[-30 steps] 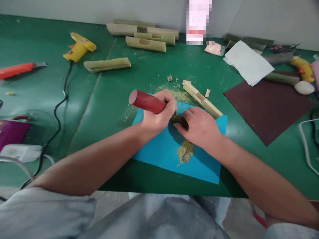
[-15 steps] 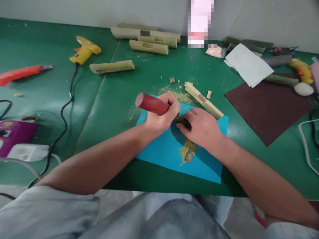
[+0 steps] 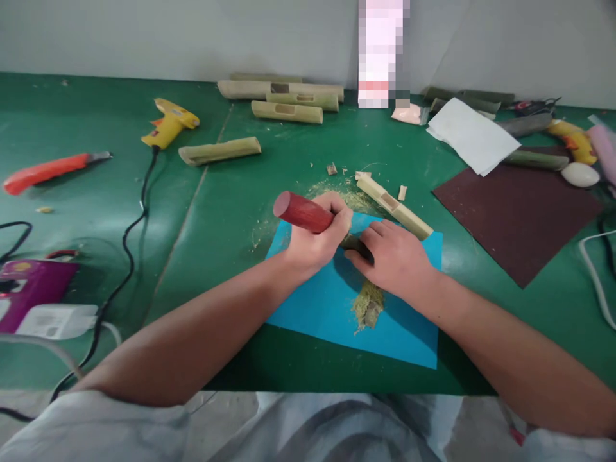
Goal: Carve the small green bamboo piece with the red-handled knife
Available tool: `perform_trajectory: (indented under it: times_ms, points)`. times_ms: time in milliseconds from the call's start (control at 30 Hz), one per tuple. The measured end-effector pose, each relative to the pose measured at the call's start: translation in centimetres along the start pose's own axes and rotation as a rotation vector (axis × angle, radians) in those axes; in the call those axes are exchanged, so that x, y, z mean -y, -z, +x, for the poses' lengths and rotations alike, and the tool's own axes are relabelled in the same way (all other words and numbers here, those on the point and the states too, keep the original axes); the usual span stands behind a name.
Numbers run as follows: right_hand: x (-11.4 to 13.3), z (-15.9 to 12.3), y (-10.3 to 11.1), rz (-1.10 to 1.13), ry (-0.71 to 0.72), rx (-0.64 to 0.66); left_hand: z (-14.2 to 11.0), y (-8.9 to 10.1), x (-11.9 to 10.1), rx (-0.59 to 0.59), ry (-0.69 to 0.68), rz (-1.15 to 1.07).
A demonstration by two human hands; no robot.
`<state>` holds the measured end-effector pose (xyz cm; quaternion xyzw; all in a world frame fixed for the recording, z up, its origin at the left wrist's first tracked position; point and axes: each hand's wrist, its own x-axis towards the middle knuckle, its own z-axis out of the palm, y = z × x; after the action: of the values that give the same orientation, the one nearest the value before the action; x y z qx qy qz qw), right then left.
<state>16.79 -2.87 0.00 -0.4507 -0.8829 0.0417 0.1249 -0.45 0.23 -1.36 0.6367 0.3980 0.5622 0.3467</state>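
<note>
My left hand (image 3: 320, 231) is wrapped around the thick red wooden handle (image 3: 304, 212) of a tool; its working end is hidden by my fingers. Pressed down beside it, my right hand (image 3: 397, 253) grips a dark green bamboo piece (image 3: 359, 247), which shows between the two hands. Both hands are over a blue sheet (image 3: 308, 308). Below my right hand lies a small pile of sawdust (image 3: 366, 298) with a bamboo chip (image 3: 372, 314) on it. A pale notched bamboo piece (image 3: 394, 205) rests slantwise just beyond the right hand.
Several cut bamboo tubes (image 3: 287, 112) lie at the back. To the left are a yellow glue gun (image 3: 168, 125), its black cord, a red utility knife (image 3: 51, 173) and a purple box (image 3: 36, 289). At right, white paper (image 3: 471, 135) overlaps a dark brown sheet (image 3: 520, 224).
The camera view has tilted up a little, so everything appears lower. Both hands keep their holds on the red-handled tool and the bamboo piece.
</note>
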Motion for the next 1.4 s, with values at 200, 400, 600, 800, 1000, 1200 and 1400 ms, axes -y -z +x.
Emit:
perform_trajectory:
  times_ms: [200, 400, 600, 800, 1000, 1200, 1400]
  points:
    - [-0.11, 0.06, 0.07, -0.005, 0.004, 0.019, 0.02, -0.13, 0.00, -0.003, -0.010, -0.032]
    - [-0.03, 0.08, 0.09, -0.009, 0.022, 0.020, 0.18, -0.07, -0.08, 0.017, -0.023, -0.019]
    - [-0.01, 0.01, 0.05, -0.031, 0.022, 0.005, 0.15, -0.09, 0.08, 0.005, -0.037, -0.034]
    - [-0.16, -0.02, -0.15, -0.034, 0.045, -0.022, 0.21, -0.22, 0.14, -0.002, -0.044, -0.044]
    - [-0.11, 0.00, -0.15, -0.038, 0.037, -0.009, 0.30, -0.53, 0.21, -0.014, -0.054, -0.045]
    - [-0.06, -0.13, -0.33, -0.052, 0.028, -0.020, 0.32, -0.53, 0.16, -0.011, -0.044, -0.037]
    - [0.12, -0.33, -0.22, -0.054, 0.058, -0.081, 0.39, -0.53, 0.18, -0.015, -0.093, 0.017]
